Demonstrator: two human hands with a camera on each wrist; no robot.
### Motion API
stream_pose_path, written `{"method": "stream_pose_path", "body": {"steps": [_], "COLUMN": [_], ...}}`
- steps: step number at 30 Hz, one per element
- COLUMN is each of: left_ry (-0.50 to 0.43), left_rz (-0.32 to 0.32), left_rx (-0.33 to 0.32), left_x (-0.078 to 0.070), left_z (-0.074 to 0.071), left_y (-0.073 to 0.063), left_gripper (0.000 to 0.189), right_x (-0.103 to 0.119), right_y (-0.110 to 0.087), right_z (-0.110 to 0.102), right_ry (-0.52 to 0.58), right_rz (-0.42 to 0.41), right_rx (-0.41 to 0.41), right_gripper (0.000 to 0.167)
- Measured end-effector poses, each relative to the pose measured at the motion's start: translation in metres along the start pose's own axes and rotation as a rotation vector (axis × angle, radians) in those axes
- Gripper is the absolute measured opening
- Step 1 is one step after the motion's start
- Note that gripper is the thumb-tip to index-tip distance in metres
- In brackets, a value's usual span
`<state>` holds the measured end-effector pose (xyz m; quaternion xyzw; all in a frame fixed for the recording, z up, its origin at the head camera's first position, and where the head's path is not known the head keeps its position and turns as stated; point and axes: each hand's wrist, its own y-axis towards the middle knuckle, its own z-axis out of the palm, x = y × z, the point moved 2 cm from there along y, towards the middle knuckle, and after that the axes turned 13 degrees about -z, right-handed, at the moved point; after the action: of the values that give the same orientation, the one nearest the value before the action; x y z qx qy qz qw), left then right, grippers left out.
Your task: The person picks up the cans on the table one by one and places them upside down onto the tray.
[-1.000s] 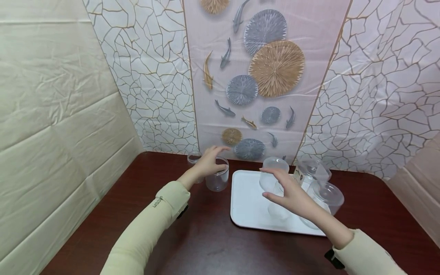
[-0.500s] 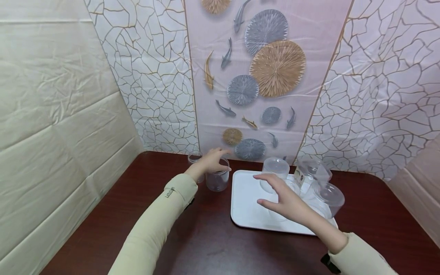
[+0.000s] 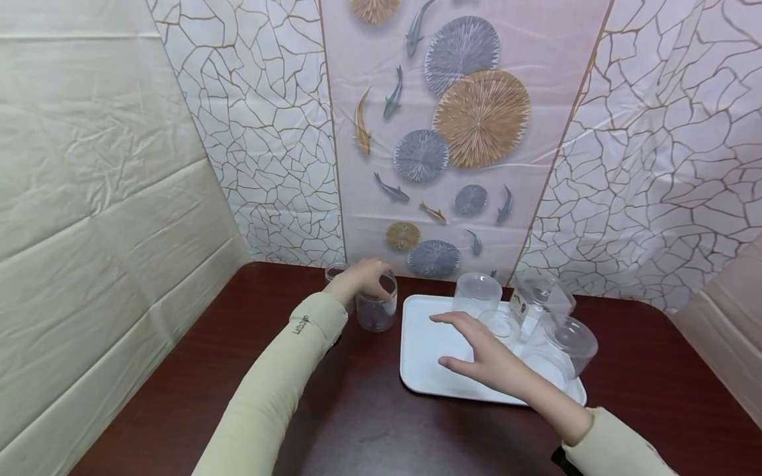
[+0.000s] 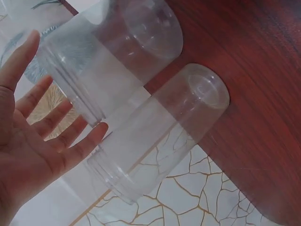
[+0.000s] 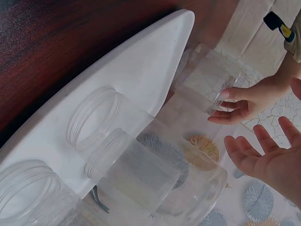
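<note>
On the table's left side stands a wide clear jar [image 3: 376, 317], upright. My left hand [image 3: 364, 277] is over its mouth, fingers spread, with the thumb by the near rim. Seen in the left wrist view, the fingers [image 4: 61, 122] are loosely extended beside the threaded rim and not closed round it. A narrower clear jar [image 4: 188, 103] stands just left of the wide one, partly hidden by my wrist in the head view. Above the white tray [image 3: 425, 357] hovers my right hand [image 3: 485, 350], thumb and fingers apart, holding nothing.
Several clear jars stand mouth down on the tray: a tall one [image 3: 477, 289] at the back, a small one [image 3: 499, 322] and a wide one [image 3: 576, 340] at right. Another clear container [image 3: 550, 297] with a label is behind them. A patterned cloth wall [image 3: 286, 198] borders the table.
My left hand has lowered slightly onto the wide jar's mouth, and its thumb has come closer to the rim. My right hand has drifted left and a little toward me over the tray.
</note>
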<state>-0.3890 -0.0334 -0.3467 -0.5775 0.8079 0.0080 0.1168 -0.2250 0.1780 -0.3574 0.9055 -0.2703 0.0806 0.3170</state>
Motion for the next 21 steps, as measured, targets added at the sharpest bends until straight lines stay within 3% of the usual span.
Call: {"method": "stream_pose_path", "body": {"steps": [10,21], "left_ry": [0.017,0.077], "left_rz": [-0.055,-0.021], "left_rx": [0.014,0.004], "left_x": [-0.002,-0.004], "left_z": [-0.006,-0.013], "left_y": [0.001,-0.001], "left_gripper": [0.055,0.053], "right_x": [-0.001,0.0], "right_y": [-0.001,-0.001], "right_z": [0.0,0.001], "right_ry": [0.011,0.009], "right_rz": [0.014,0.015], "right_rx": [0.021,0.029], "right_gripper": [0.054,0.053]}}
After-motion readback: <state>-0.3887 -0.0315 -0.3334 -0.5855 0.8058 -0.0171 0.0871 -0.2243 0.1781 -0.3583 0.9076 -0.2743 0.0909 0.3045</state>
